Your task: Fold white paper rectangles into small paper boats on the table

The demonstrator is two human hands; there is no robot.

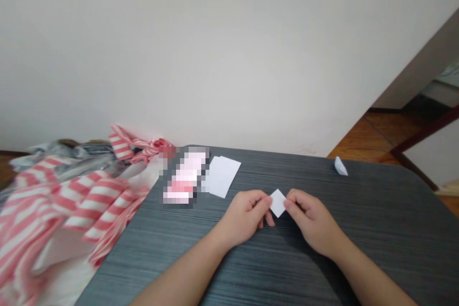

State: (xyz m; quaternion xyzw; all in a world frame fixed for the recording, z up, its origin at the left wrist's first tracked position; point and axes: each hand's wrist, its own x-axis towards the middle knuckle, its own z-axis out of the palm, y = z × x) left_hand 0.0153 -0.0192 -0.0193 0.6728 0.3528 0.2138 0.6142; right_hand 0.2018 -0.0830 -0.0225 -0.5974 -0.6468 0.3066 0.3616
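A small folded piece of white paper (278,204), diamond-shaped, is held over the dark table by both hands. My left hand (247,213) pinches its left corner between thumb and forefinger. At the opposite corner, the thumb and fingers of my right hand (311,217) close on the same paper. White paper sheets (224,177) lie beyond my left hand, slightly overlapping. Toward the far right of the table stands a small folded white paper shape (340,166), apart from both hands.
The dark wood-grain table (265,267) reaches back to a pale wall (229,57). A blurred-out pinkish item (186,174) lies left of the sheets. Striped red and white cloth (89,201) is heaped at the left. Wooden floor (369,134) shows at the right.
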